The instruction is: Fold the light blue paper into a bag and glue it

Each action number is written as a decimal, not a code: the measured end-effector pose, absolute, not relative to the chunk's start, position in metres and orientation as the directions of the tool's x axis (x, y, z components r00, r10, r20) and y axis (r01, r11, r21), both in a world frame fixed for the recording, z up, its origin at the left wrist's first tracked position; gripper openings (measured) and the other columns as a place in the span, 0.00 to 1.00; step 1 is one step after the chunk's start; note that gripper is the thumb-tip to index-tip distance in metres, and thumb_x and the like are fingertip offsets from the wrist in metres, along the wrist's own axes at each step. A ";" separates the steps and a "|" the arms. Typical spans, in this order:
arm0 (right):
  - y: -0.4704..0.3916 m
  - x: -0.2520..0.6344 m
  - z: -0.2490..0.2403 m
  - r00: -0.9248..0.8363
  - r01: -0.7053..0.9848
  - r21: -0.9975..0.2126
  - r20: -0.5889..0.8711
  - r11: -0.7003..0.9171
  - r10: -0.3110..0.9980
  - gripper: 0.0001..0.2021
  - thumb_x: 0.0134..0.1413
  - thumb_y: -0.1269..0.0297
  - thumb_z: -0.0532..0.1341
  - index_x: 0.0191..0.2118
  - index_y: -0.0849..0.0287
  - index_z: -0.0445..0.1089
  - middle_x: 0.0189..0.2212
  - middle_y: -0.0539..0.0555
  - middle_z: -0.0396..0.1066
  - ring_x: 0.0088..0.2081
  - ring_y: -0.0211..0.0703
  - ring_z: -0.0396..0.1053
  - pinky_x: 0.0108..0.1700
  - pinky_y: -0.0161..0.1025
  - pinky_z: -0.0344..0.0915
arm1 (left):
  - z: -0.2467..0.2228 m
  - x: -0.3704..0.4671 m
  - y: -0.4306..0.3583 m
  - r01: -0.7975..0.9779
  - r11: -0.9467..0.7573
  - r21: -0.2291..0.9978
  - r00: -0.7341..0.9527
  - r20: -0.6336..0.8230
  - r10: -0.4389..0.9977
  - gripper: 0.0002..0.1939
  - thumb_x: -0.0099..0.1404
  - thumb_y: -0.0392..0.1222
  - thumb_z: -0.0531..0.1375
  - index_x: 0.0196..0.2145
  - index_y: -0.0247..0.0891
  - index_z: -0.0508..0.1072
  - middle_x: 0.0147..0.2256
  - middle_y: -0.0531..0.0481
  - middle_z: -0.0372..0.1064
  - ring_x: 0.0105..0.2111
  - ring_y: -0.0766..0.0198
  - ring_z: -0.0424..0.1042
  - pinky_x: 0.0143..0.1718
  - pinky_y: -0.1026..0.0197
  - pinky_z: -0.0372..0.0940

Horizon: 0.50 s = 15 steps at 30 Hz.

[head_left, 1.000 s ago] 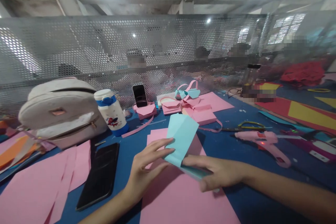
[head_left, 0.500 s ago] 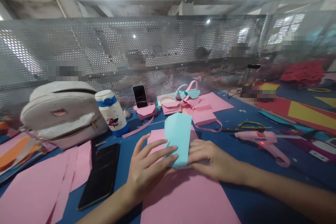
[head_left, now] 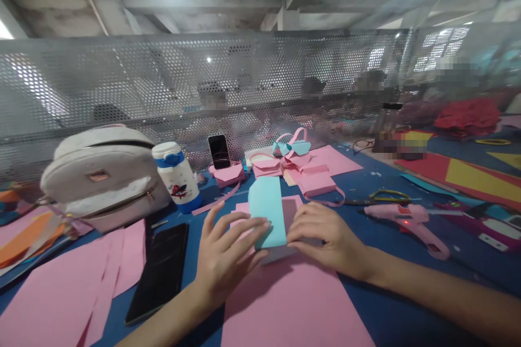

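Observation:
A folded piece of light blue paper (head_left: 266, 200) stands tilted over a sheet of pink paper (head_left: 293, 303). My left hand (head_left: 228, 252) has its fingers stretched out and spread, with the fingertips resting on the front of the blue piece. At its lower right edge my right hand (head_left: 325, 236) is closed, the fingers curled and pinching the paper there. Part of the right fingertips is hidden. Just behind lie small pink paper bags, one of them with a strap (head_left: 317, 181), and a blue paper bow (head_left: 291, 147).
To the left are a black phone (head_left: 158, 271), pink sheets (head_left: 61, 293), a white bottle (head_left: 177, 176) and a pale backpack (head_left: 106, 173). A pink glue gun (head_left: 407, 217) and yellow-handled scissors (head_left: 386, 197) lie right. A perforated metal screen (head_left: 252, 65) stands behind.
The blue paper has shifted slightly left and turned, so its right side face no longer shows. My right hand has moved a little left with its edge.

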State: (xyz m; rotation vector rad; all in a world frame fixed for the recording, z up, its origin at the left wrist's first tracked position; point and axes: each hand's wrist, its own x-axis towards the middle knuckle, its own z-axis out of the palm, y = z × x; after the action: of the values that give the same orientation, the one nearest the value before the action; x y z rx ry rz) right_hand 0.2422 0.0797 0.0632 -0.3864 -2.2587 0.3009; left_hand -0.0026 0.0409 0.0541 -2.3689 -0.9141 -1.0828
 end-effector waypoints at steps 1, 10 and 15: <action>0.080 0.242 0.062 -0.616 0.170 -0.352 0.691 0.921 0.378 0.07 0.63 0.66 0.60 0.34 0.59 0.75 0.29 0.53 0.76 0.34 0.42 0.69 0.38 0.41 0.61 | 0.051 -0.001 0.041 0.694 -0.719 0.045 0.428 0.777 0.462 0.24 0.65 0.44 0.64 0.57 0.47 0.67 0.49 0.47 0.73 0.48 0.52 0.70 0.59 0.43 0.53; 0.079 0.241 0.049 -0.606 0.085 -0.543 0.637 0.835 0.476 0.13 0.66 0.61 0.57 0.39 0.58 0.78 0.33 0.55 0.77 0.36 0.42 0.70 0.39 0.40 0.65 | 0.031 0.011 0.040 0.345 -0.610 0.713 0.141 0.603 0.785 0.08 0.65 0.38 0.64 0.41 0.41 0.69 0.33 0.51 0.65 0.31 0.62 0.66 0.35 0.61 0.65; 0.081 0.247 0.050 -0.617 0.143 -0.252 0.733 0.957 0.285 0.14 0.68 0.69 0.52 0.44 0.53 0.77 0.37 0.54 0.77 0.35 0.43 0.66 0.38 0.41 0.61 | 0.035 0.016 0.037 0.290 -0.502 0.815 0.063 0.507 0.860 0.07 0.64 0.36 0.61 0.35 0.40 0.64 0.29 0.55 0.60 0.27 0.67 0.64 0.31 0.64 0.64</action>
State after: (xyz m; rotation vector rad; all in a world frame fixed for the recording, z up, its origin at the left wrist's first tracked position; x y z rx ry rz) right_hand 0.2468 0.0808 0.0503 -0.2993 -2.2429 0.2120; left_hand 0.0157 0.0369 0.0350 -2.5895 -1.6137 -2.0517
